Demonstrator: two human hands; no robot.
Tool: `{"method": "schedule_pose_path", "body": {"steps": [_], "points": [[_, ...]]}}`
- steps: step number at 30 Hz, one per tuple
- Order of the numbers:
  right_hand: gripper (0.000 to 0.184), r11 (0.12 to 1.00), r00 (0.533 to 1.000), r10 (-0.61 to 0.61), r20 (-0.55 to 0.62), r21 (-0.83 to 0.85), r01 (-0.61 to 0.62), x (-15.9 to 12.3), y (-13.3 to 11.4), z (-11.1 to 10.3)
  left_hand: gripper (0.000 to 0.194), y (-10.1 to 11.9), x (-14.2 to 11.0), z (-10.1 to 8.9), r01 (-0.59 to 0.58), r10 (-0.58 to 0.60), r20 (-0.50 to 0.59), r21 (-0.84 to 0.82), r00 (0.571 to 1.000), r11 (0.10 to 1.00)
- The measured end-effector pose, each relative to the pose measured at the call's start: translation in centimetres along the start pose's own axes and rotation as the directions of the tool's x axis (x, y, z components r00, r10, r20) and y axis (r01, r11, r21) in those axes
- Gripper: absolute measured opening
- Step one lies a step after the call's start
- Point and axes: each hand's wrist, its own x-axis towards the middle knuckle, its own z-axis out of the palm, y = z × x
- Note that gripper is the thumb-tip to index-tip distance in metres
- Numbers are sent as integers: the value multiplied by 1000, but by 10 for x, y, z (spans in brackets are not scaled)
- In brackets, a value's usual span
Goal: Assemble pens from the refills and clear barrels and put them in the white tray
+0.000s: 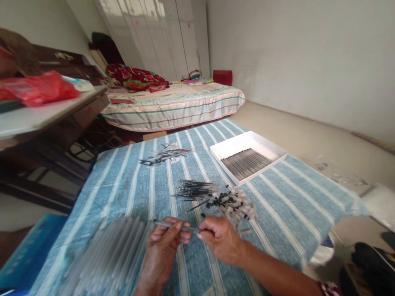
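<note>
My left hand (163, 246) pinches a slim grey pen (162, 223) between thumb and fingers, the pen lying nearly level. At its right end my right hand (220, 238) is closed, thumb against curled fingers; any small part inside that grip is hidden. Just beyond my hands lie a bundle of dark pen refills (197, 190) and a heap of white and black pen caps (237, 205). Left of my left hand spreads a large pile of clear grey pen barrels (114, 246), somewhat blurred.
A white open box (247, 181) with a row of pens (247, 162) stands on the striped cloth (135, 181). More thin dark pieces (166, 156) lie farther back. Beyond are a bed (185, 105) and, at left, a desk (27, 123) with a red plastic bag (46, 88).
</note>
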Motion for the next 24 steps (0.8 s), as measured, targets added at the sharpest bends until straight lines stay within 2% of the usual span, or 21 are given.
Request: {"method": "schedule_pose_path", "body": {"steps": [3, 9, 12, 18, 24], "points": [[12, 999, 999, 14, 30, -40, -13, 3, -4, -1, 20, 1, 1, -1, -27, 27, -18, -19, 999, 999], [13, 957, 991, -61, 123, -275, 93, 11, -6, -5, 21, 0, 4, -4, -44, 41, -35, -85, 999, 995], [17, 894, 978, -114, 173, -411, 177, 13, -4, -5, 21, -3, 5, -5, -25, 21, -42, -86, 999, 996], [18, 695, 933, -193, 303, -629, 349, 15, -13, -6, 18, -8, 6, -5, -20, 20, -4, -33, 1000, 999], [14, 669, 922, -149, 358, -650, 361, 18, -21, -5, 18, -10, 6, -8, -18, 18, 4, 20, 1000, 1000]]}}
